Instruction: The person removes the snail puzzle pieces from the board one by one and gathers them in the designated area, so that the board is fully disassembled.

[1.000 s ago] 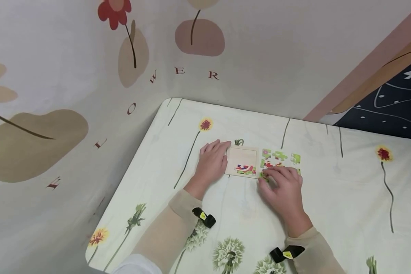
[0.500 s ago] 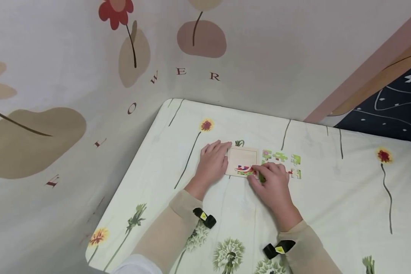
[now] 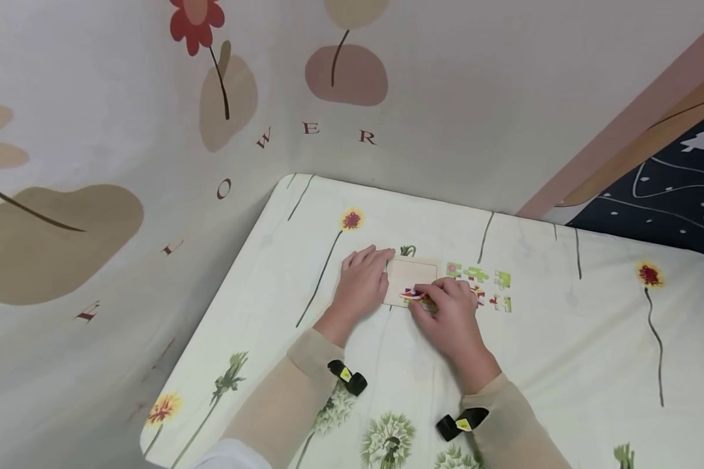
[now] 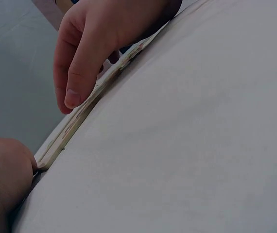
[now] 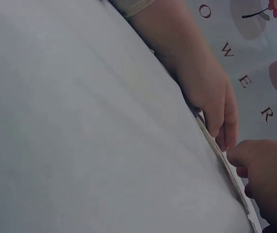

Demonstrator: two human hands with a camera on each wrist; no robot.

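Note:
A small wooden puzzle tray [image 3: 413, 266] lies on the flower-patterned tabletop. Coloured pieces with a red, white and blue picture sit along its near edge. My left hand [image 3: 362, 280] rests flat beside the tray, fingertips at its left edge. Thumb and index finger of my right hand [image 3: 450, 318] pinch at a puzzle piece [image 3: 410, 295] inside the tray's near part; the hand covers the tray's near right corner. In the left wrist view, the right hand [image 4: 87, 53] is over the tray with fingertips pointing down, but the piece itself cannot be made out.
Several loose puzzle pieces [image 3: 476, 274], green and red, lie right of the tray, some partly hidden by my right hand. A printed fabric wall [image 3: 446, 130] rises behind the table. Both wrists carry black camera straps [image 3: 347, 378].
My right hand has moved left from the loose pieces onto the tray's near part, then a little farther left along it. My left hand stays at the tray's left edge.

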